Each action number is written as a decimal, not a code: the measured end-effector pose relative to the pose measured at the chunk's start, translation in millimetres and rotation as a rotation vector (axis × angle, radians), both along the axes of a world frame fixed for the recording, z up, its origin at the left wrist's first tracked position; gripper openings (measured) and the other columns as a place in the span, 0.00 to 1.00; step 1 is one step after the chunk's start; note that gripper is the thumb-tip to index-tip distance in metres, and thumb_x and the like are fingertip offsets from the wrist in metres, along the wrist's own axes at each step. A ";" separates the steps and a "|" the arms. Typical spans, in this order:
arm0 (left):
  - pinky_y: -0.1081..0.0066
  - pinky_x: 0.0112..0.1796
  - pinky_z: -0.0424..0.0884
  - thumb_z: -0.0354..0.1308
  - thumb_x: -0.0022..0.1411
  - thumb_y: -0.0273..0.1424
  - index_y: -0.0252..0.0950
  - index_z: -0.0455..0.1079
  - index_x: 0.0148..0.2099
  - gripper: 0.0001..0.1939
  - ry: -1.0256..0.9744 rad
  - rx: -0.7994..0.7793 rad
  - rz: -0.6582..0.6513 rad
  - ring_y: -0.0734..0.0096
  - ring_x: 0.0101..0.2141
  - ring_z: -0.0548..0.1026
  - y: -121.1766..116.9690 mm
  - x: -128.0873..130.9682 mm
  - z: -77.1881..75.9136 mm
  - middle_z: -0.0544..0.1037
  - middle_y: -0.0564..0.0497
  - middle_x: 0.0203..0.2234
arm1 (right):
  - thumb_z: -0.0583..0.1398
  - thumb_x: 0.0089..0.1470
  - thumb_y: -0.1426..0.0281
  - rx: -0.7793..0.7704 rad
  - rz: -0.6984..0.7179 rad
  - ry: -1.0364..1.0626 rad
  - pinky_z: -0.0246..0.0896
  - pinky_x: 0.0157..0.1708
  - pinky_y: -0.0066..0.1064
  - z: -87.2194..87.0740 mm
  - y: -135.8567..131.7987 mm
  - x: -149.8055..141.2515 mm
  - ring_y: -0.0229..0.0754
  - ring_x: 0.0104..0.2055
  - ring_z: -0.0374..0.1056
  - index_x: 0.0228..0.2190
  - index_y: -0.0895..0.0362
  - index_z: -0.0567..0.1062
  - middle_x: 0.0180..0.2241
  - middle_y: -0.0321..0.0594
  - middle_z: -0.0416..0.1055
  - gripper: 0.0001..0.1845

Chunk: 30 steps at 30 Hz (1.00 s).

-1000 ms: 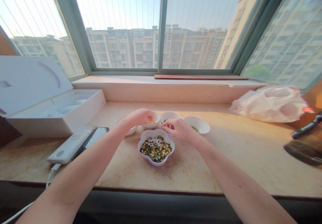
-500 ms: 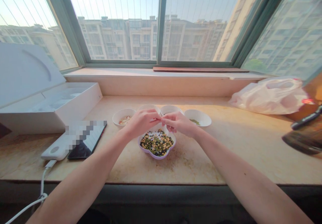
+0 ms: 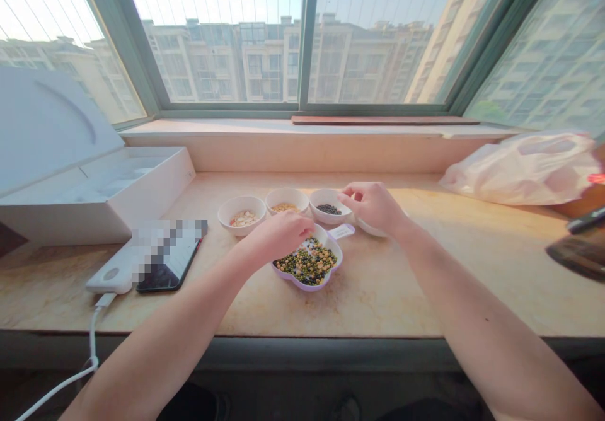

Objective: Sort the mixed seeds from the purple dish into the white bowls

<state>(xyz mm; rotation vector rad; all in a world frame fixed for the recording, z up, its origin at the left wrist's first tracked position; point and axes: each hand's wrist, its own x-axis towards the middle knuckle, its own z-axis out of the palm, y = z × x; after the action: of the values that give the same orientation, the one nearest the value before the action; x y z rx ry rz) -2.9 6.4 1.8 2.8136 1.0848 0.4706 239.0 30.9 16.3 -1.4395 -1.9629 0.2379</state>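
White bowls (image 3: pixel 239 231), four, cross mid-frame; one lilac dish (image 3: pixel 309 287) of beans (image 3: pixel 312 265) sits below centre. Left hand (image 3: pixel 285 235) curls above it, right hand (image 3: pixel 373 203) by two rightmost bowls; whether gripping, I cannot tell.

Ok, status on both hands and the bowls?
Left hand at purple bowl, mixed beans inside. Right hand at black-bean bowl. Whether either grips anything, can't tell. Right hand partly hides far-right bowl.

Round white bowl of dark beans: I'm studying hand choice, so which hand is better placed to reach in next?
Probably the right hand: it's at the right rim of the white bowl, while the left hand hovers over the lilac, flower-shaped dish.
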 end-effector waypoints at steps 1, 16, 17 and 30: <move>0.71 0.37 0.69 0.55 0.67 0.21 0.36 0.79 0.34 0.13 0.080 -0.029 -0.040 0.67 0.34 0.78 0.2 -0.2 -1.0 0.82 0.48 0.32 | 0.59 0.57 0.62 0.000 -0.071 -0.073 0.60 0.35 0.34 3.4 3.5 9.6 0.43 0.30 0.69 0.28 0.58 0.83 0.26 0.43 0.78 0.16; 0.68 0.34 0.71 0.57 0.65 0.19 0.34 0.80 0.33 0.12 0.402 0.070 -0.100 0.58 0.35 0.82 -6.7 11.5 -13.8 0.84 0.43 0.34 | 0.64 0.48 0.71 -0.432 -0.455 -0.456 0.60 0.29 0.31 -0.5 29.0 75.1 0.44 0.30 0.74 0.29 0.54 0.86 0.30 0.44 0.81 0.08; 0.68 0.34 0.72 0.57 0.65 0.18 0.34 0.79 0.33 0.11 0.404 0.087 -0.105 0.58 0.35 0.82 -7.0 11.8 -14.8 0.84 0.42 0.34 | 0.64 0.48 0.71 -0.448 -0.451 -0.453 0.61 0.29 0.30 0.8 28.7 74.9 0.44 0.30 0.74 0.29 0.54 0.86 0.30 0.43 0.81 0.08; 0.68 0.34 0.72 0.55 0.63 0.19 0.33 0.76 0.34 0.10 0.269 0.046 -0.100 0.61 0.35 0.81 -9.0 12.0 -12.4 0.82 0.44 0.33 | 0.64 0.55 0.61 -0.328 -0.530 -0.406 0.68 0.41 0.38 6.2 19.2 60.0 0.53 0.47 0.77 0.40 0.52 0.86 0.44 0.47 0.83 0.15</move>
<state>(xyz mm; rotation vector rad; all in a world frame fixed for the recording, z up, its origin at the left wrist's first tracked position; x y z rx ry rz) 9.1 -2.6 -10.7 3.0185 0.9785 0.1102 298.9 50.1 22.5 -2.3125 -1.8077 0.0237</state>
